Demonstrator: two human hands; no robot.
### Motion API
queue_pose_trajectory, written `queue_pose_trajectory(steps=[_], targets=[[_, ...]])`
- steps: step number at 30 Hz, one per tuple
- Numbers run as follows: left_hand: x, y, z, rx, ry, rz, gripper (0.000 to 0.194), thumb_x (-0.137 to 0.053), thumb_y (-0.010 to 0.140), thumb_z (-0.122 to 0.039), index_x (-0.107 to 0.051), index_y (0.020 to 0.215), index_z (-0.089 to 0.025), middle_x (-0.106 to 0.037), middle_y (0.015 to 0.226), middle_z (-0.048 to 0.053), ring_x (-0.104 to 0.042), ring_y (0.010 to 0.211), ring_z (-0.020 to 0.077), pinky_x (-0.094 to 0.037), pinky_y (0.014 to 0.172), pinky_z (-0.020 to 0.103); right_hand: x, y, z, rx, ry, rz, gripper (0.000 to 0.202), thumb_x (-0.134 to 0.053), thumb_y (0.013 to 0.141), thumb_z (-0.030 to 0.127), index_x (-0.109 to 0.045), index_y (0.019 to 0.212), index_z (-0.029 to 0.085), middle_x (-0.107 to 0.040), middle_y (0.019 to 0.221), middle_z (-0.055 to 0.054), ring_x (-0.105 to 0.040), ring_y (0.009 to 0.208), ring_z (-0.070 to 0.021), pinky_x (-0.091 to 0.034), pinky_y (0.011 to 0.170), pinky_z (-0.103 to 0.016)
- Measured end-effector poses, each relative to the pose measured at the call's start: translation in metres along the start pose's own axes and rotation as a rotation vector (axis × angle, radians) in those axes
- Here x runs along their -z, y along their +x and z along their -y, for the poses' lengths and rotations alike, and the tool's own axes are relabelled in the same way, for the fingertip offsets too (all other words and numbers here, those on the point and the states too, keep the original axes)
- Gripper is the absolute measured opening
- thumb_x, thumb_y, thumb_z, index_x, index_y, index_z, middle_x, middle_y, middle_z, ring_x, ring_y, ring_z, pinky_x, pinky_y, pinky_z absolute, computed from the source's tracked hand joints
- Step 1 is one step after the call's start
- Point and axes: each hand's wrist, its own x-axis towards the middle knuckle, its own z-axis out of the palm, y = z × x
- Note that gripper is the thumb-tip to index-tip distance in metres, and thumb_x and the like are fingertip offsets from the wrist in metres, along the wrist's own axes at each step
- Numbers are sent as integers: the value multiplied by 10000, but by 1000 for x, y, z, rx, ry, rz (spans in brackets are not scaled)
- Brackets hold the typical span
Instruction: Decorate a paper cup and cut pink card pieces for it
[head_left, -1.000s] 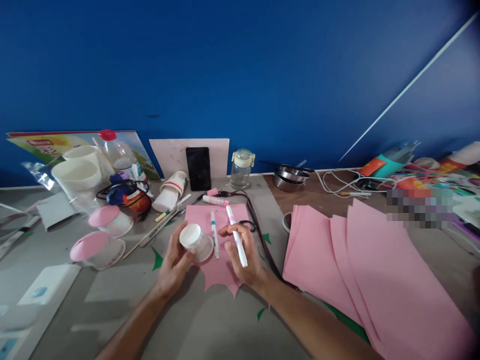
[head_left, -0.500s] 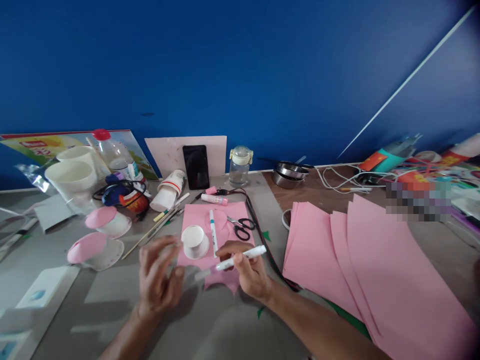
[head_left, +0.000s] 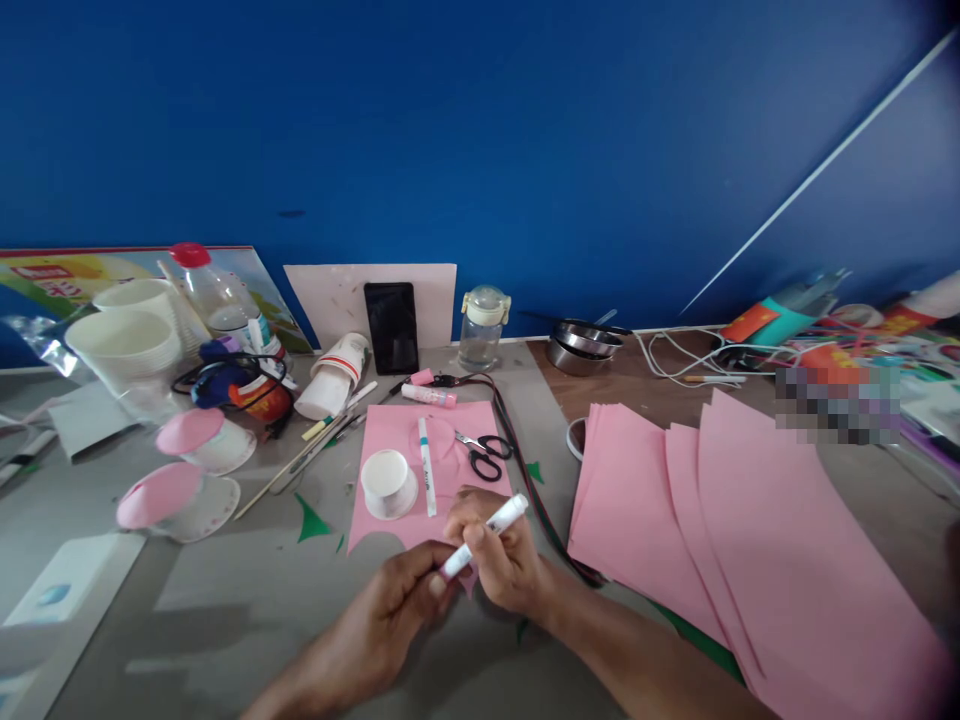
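Note:
A white marker point(head_left: 489, 533) is held in both hands, low over the table. My right hand point(head_left: 496, 565) is closed around its barrel. At its lower left end, the fingertips of my left hand point(head_left: 405, 600) are pinched, hiding the tip. Just behind lies a pink paper sheet point(head_left: 382, 425) with curved cut edges. On it stand a small white paper cup point(head_left: 388, 484) upside down, a second white marker point(head_left: 427, 465) with a blue band, and scissors point(head_left: 486, 457) with black handles.
Pink sheets point(head_left: 637, 490) are stacked at the right. Two pink-topped cups point(head_left: 180, 500) lie left, near stacked paper cups point(head_left: 131, 350). A phone point(head_left: 391, 328), a glass jar point(head_left: 482, 330) and metal bowls point(head_left: 581, 348) stand by the blue wall. A cable point(head_left: 529, 480) runs alongside the sheet.
My left hand has moved right and closed on the marker's lower end; it was open and apart before. The right hand keeps its hold, with the marker now tilted more steeply.

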Motion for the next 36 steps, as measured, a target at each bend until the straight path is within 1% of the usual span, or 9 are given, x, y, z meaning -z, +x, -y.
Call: queue_pose_trajectory(steps=[4,10,16,20,24,27,30,34,36], targets=[[-2,-1,2,-11,-21,23,351,-364,955,-460,-546,846,-180,-427,703,-13,-367,624,123,-354,593,234,2,0,2,116,-11,26,407,-336,966,405,-527,652,231,-522,566,-6,-465,520,-154,-423,564,-316],[-1,4,-6,3,-29,57,411,-350,940,-533,-493,779,-184,-410,664,-24,-352,584,113,-327,561,237,7,0,0,95,-57,-22,398,-342,968,331,-470,607,223,-480,543,10,-447,509,-135,-380,538,-290],[2,4,-2,182,-391,259,527,-490,791,-704,-512,719,-182,-392,505,-54,-363,426,86,-311,434,214,2,5,18,107,-33,-19,436,-362,971,378,-488,582,226,-490,511,9,-449,467,-123,-406,480,-269],[-3,0,8,376,-432,456,618,-531,686,-787,-564,648,-171,-367,416,-63,-325,341,79,-269,351,208,47,28,33,181,62,-246,469,-399,962,452,-502,548,259,-389,441,64,-399,399,-103,-454,425,-231],[-4,3,8,252,-363,530,636,-508,741,-752,-670,721,-138,-401,444,-43,-341,371,71,-271,394,207,100,46,27,124,374,-679,390,-491,927,499,-536,649,229,-372,467,83,-405,410,-92,-453,474,-226],[8,8,2,54,-636,310,519,-541,797,-655,-699,770,-162,-287,414,-81,-306,367,71,-323,433,218,96,48,10,-110,600,-672,435,-479,873,633,-625,884,223,-550,574,37,-527,512,-116,-477,540,-258],[33,12,-4,-155,-760,-177,310,-565,862,-500,-684,819,-217,-209,451,-96,-267,396,63,-368,480,201,68,46,-10,-255,587,-473,510,-416,907,627,-593,1124,201,-557,511,45,-441,417,-98,-419,471,-234],[72,18,-1,-263,-558,-841,127,-693,780,-302,-646,876,-233,-421,563,-71,-384,504,75,-415,557,196,37,40,-29,-229,460,-316,466,-539,889,544,-532,1231,227,-691,830,-26,-585,577,-120,-510,612,-291],[87,19,5,-163,-290,-1008,192,-715,725,-307,-656,886,-219,-530,666,-42,-416,534,88,-383,510,194,28,34,-37,-189,388,-246,450,-559,890,517,-522,1239,236,-693,973,-58,-649,707,-152,-531,733,-346]])
